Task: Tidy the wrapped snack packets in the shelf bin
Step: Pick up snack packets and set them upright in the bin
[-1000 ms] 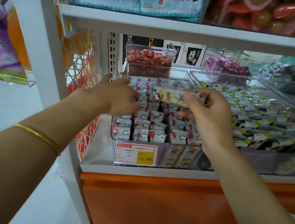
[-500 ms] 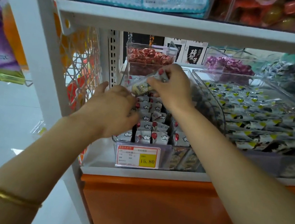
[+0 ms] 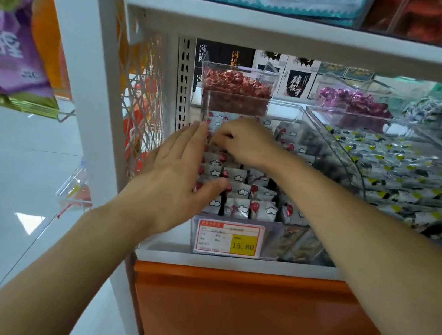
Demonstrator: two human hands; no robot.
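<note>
A clear plastic shelf bin (image 3: 269, 239) holds rows of small silver snack packets (image 3: 242, 191) printed with red dots and white clouds. My left hand (image 3: 182, 170) lies flat with straight fingers against the left rows of packets, thumb across the front ones. My right hand (image 3: 246, 139) reaches over the back rows with fingers curled down among the packets; what the fingertips hold is hidden. A price tag (image 3: 228, 238) reading 15.80 hangs on the bin's front.
A second clear bin (image 3: 355, 172) of yellow-marked packets sits to the right. Behind stand bins of red sweets (image 3: 237, 84) and purple sweets (image 3: 351, 102). A white shelf board (image 3: 290, 32) runs overhead, a wire mesh side panel (image 3: 143, 105) is at left, an orange base (image 3: 250, 310) below.
My right hand has lowered from the back of the bin into the back rows; the packet it held is out of sight. My left hand has flattened out along the left rows.
</note>
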